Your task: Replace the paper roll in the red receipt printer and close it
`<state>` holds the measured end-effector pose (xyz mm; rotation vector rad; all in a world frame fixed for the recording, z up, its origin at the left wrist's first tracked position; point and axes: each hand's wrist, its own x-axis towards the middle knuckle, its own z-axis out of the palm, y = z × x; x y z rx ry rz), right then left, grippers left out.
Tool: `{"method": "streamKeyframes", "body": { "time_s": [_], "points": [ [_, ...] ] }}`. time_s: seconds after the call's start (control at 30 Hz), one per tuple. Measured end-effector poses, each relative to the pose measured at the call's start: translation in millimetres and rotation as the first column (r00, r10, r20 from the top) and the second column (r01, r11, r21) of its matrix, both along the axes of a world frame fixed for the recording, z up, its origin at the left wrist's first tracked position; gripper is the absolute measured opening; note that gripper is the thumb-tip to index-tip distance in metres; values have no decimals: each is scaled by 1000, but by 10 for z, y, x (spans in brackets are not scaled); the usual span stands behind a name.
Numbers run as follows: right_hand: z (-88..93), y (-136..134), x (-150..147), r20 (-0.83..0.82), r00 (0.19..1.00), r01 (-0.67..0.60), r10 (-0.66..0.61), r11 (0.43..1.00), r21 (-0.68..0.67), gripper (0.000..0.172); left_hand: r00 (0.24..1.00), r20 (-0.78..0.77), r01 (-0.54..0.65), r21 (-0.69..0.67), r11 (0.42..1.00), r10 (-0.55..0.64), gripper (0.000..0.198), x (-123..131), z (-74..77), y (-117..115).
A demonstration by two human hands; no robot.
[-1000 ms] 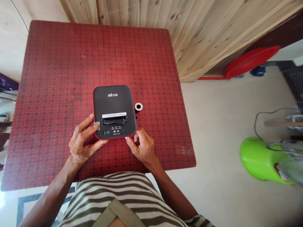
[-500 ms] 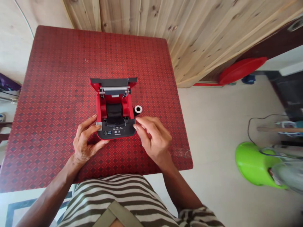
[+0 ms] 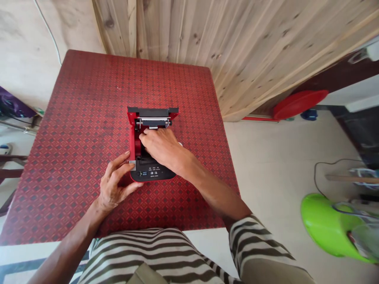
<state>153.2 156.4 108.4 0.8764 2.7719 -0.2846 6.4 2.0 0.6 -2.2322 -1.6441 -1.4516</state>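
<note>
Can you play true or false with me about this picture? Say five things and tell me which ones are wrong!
1. The printer has its lid open. True.
2. The right hand is lying on the table. False: it is reaching into the printer.
3. The left hand is at the printer's corner. True.
4. The shirt has spots. False: it has stripes.
5. The table is blue. False: it is red with a dark pattern.

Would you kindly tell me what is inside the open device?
Inside the device, the right hand and a red inner wall show. The hand covers most of the rest, hiding whatever it may hold.
</note>
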Motion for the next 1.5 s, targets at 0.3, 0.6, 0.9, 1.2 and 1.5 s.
{"method": "streamKeyframes", "body": {
  "time_s": [0.3,0.6,0.9,1.2,1.5],
  "points": [
    [107,-300,765,-567,795,211,-216,975,-75,16,1000,-8,-11,-15,1000,11,59,-7,15,2],
    [-805,-775,1462,-697,145,318,-702,701,-639,20,1000,-8,-12,3,1000,12,64,-14,7,19],
    [-1020,-901,1390,-571,389,266,-723,681,-682,31,1000,-8,-17,2,1000,17,65,-22,18,34],
    [-995,-251,1532,-537,324,393,-779,627,-672,41,999,-34,-31,0,1000,31,63,-22,27,29],
    [-1066,-122,1263,-560,313,308,-767,640,-704,30,1000,-14,-22,-9,1000,22,62,1,24,19]
  ]
}}
